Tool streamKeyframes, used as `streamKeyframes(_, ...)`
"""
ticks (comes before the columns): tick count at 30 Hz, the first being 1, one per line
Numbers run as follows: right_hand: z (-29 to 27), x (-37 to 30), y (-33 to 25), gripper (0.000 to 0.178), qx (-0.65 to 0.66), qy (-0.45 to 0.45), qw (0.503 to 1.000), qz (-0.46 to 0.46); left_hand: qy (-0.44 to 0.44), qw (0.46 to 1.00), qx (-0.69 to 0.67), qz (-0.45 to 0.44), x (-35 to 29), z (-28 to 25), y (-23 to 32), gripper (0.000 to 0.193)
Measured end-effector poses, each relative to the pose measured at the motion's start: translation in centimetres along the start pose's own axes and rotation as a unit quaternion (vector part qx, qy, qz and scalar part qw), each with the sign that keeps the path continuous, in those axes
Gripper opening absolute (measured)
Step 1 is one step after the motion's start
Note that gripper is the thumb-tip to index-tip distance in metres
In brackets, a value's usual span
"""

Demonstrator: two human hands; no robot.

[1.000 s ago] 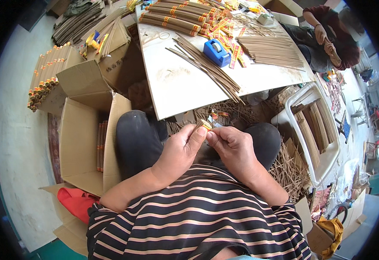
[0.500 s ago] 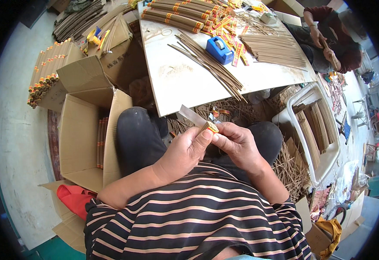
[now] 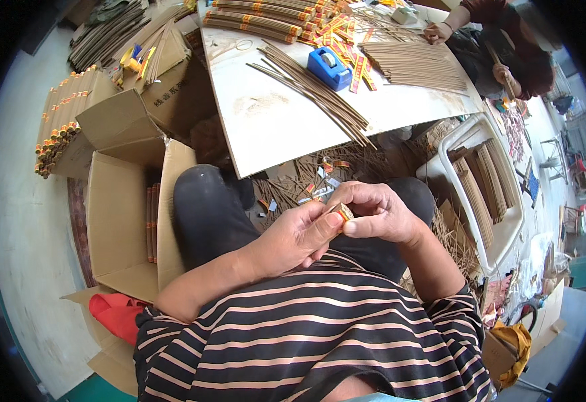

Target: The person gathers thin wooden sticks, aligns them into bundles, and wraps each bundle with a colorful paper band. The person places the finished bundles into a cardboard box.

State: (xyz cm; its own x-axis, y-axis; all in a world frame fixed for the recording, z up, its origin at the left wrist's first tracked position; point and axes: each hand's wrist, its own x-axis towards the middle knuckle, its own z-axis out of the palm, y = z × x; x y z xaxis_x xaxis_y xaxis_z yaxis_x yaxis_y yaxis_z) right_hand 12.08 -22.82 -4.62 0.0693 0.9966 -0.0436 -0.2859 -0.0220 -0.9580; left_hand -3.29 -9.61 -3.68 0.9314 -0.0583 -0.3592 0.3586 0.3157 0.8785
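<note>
Wrapped around a bundle of incense sticks [image 3: 342,213], my left hand [image 3: 298,234] is closed, its thumb along the side near the end. Only the bundle's end shows, with a red and yellow paper band; the rest is hidden by my hands. My right hand [image 3: 375,212] pinches the banded end, thumb and fingers pressed against it. Both hands are over my lap, just short of the table's near edge.
The white table [image 3: 266,141] bears wrapped bundles [image 3: 253,25], loose sticks [image 3: 413,65], paper labels and a blue tape dispenser [image 3: 329,68]. An open cardboard box [image 3: 124,231] stands left, a white bin [image 3: 507,238] right. Sticks litter the space below. A co-worker's hand [image 3: 438,33] rests at the table's far right.
The pale strip beside the bundle no longer shows. My right hand has moved over the bundle's end, and my left hand has shifted slightly right. The co-worker's hand has reached onto the table.
</note>
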Motion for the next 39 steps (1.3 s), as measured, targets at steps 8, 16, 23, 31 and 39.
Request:
streamKeyframes(8, -0.7, 0.3, -1.2, 0.014, -0.15, -0.017, 0.987, -0.056, -0.042, 0.999, -0.023, -0.008, 0.2, -0.1, -0.7, 0.042)
streamKeyframes(16, -0.4, 0.1, -1.6, 0.009, -0.226, -0.035, 0.965, -0.127, -0.056, 0.995, -0.078, -0.025, -0.2, -0.5, -1.1, 0.033)
streamKeyframes(23, -0.5, 0.0, -1.5, 0.009, -0.22, -0.041, 0.964, -0.145, -0.055, 0.978, -0.194, -0.055, -0.2, -0.6, -0.3, 0.028)
streamKeyframes(31, -1.2, 0.2, -1.7, 0.009, -0.193, -0.088, 0.97, -0.119, -0.069, 0.984, -0.154, -0.059, 0.4, -0.3, -0.8, 0.032)
streamKeyframes(39, -1.3, 0.5, -1.1, 0.022, -0.049, -0.021, 0.994, -0.099, 0.012, 0.99, -0.138, -0.039, 0.1, 0.4, 0.5, 0.031)
